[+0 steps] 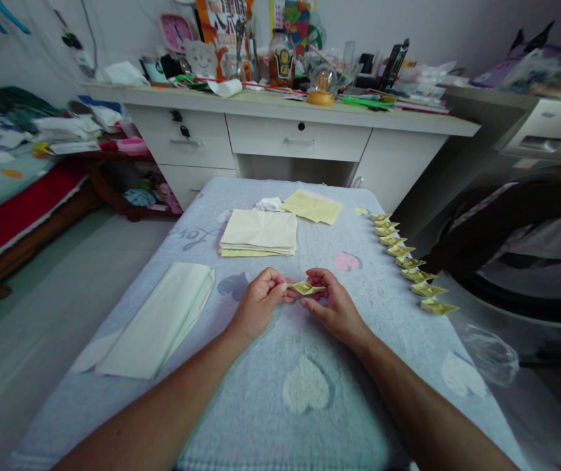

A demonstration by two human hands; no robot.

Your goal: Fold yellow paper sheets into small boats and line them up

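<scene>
Both hands hold a small yellow boat [305, 288] on the near side of the stack [259, 229]

Far left of the stack is a bed [10, 173] with a red side. Left of the stack and nearer the wearer, a pale folded bundle [157, 320] lies slantwise on the cloth [241, 418].

Just nearer than the stack, the left hand [262, 294] pinches the boat's left tip between thumb and forefinger. The folded paper boat spans the gap between the hands, its middle bare of fingers and its open side showing.

The right hand [332, 301], nearer than the stack and a little to its right, grasps the boat's right end among bent fingers; its thumb sits lower, seemingly off the paper.

Behind the stack is a crumpled white tissue [268, 205]; behind and to the right, a yellow sheet [312, 206].

Well right of the stack, more yellow boats stand in a slanting row [401, 251]. Beyond them, farther right of the stack, are a clear bag [491, 353] and a washer [550, 134].
</scene>
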